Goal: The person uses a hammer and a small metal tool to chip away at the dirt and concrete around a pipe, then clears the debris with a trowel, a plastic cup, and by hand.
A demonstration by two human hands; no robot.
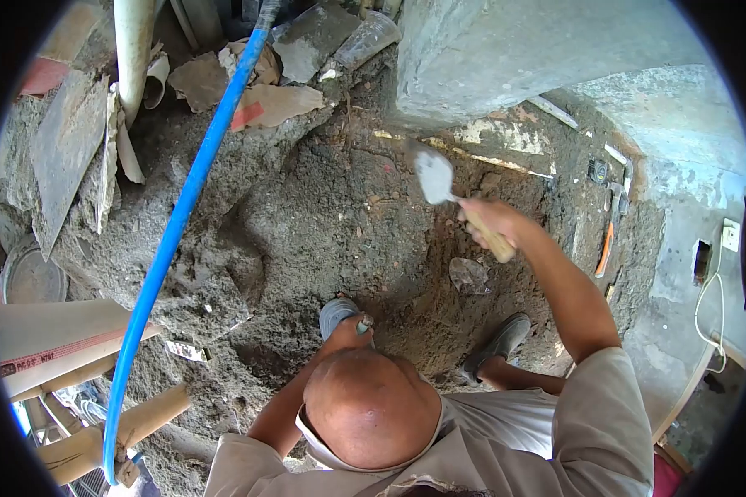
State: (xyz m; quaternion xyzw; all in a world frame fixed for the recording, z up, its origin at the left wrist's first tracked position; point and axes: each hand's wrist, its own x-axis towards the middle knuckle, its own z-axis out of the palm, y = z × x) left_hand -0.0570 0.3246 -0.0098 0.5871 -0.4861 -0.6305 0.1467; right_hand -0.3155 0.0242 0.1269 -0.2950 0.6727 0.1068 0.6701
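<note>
My right hand (493, 222) is closed around the wooden handle of a pointed trowel (433, 176). Its pale grey blade, slightly blurred, hangs over the dug-up soil (348, 224) close to the foot of the wall. A crumpled piece of clear plastic (469, 276) lies on the dirt just below this hand. Beside the grey left shoe (335, 313), my left hand (353, 329) shows only in part, low in front of the head. Its fingers are mostly hidden, and a small pale patch shows at its edge. The other shoe (504, 340) stands on the soil to the right.
A blue pipe (182, 207) crosses the left side. Broken slabs (286, 103) and a pale upright pipe (134, 58) stand behind it. Along the right wall lie a tape measure (597, 171) and an orange-handled tool (607, 240). Cardboard tubes (153, 414) fill the lower left.
</note>
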